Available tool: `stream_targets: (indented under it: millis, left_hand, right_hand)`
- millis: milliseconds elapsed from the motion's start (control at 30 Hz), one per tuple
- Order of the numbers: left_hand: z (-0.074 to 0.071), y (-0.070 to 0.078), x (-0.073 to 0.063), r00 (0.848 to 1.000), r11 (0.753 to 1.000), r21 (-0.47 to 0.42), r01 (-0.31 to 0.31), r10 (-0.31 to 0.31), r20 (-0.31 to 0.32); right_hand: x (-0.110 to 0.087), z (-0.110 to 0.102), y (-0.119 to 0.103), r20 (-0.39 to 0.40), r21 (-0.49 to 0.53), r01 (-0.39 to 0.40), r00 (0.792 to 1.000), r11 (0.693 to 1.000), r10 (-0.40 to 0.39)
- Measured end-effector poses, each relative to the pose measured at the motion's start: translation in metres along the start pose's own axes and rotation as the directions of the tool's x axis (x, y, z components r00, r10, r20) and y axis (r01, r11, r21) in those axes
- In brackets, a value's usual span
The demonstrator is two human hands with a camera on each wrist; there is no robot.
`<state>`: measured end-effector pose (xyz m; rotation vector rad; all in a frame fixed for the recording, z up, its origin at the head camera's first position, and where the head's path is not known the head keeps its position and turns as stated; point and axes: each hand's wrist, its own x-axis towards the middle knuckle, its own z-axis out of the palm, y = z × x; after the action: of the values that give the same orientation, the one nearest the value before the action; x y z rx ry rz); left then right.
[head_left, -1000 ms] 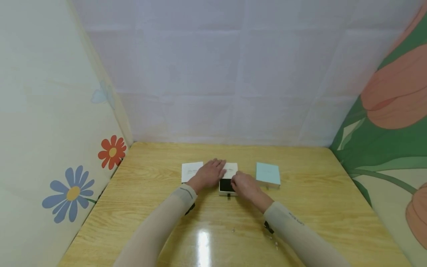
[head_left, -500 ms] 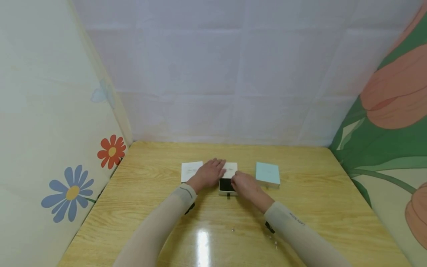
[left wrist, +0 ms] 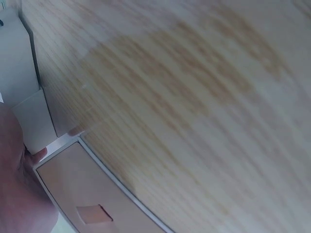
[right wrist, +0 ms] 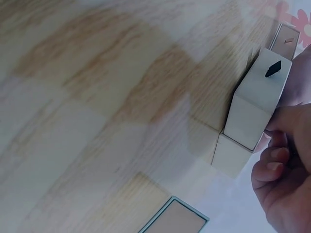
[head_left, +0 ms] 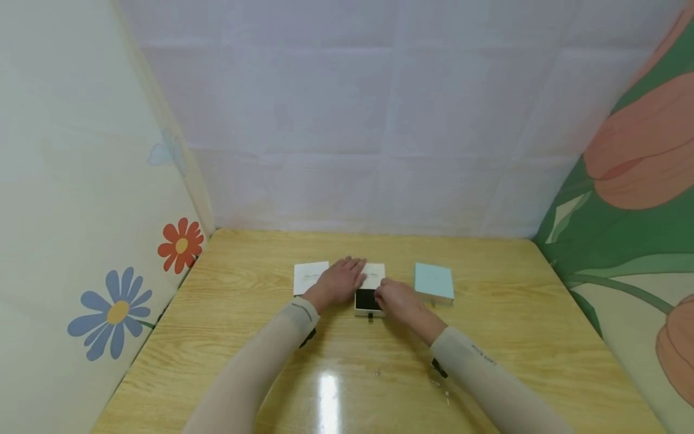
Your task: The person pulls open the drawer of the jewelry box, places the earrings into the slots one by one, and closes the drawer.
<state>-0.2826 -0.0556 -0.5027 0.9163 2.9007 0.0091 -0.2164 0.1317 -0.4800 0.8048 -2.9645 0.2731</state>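
At the middle of the table lies a white drawer box [head_left: 374, 275], its black-lined drawer [head_left: 365, 299] pulled out toward me. My left hand [head_left: 343, 280] rests with outstretched fingers over this box's left side. My right hand [head_left: 398, 300] reaches in at the drawer's right edge with curled fingers. In the right wrist view, the drawer's front carries a black pull tab [right wrist: 273, 69], and my right fingers [right wrist: 274, 167] bend beside the box. The thumb and index tips are hidden behind the drawer, so I cannot tell what they pinch.
Another white box [head_left: 310, 277] sits at the left, partly under my left forearm's line; its front tab [left wrist: 95, 214] shows in the left wrist view. A light blue box [head_left: 434, 282] stands to the right. Small shiny pieces [head_left: 447, 395] lie near my right sleeve, and another tiny piece [head_left: 378, 372] nearer the middle.
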Motion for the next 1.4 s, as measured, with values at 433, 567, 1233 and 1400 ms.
stream_targets:
  millis: [433,567,1233,1400]
  left_hand:
    - [0.002,-0.002,0.003,1.000,1.000,0.021,-0.003,0.004,-0.008]
    - [0.002,-0.001,0.003,1.000,1.000,0.017,0.001,-0.001,-0.003]
    - [0.004,-0.002,0.003,1.000,1.000,0.007,-0.018,0.018,-0.012]
    - [0.003,-0.003,0.002,1.000,1.000,0.008,-0.022,0.022,-0.015]
  right_hand:
    - [0.001,-0.004,0.001,0.085,0.044,-0.018,0.996,0.999,0.014]
    - [0.004,-0.003,0.004,0.110,0.103,-0.027,0.994,0.994,0.015]
    - [0.012,-0.007,0.004,0.250,0.200,-0.081,0.968,0.976,0.029]
    - [0.013,-0.006,0.004,0.228,0.192,-0.083,0.973,0.978,0.038]
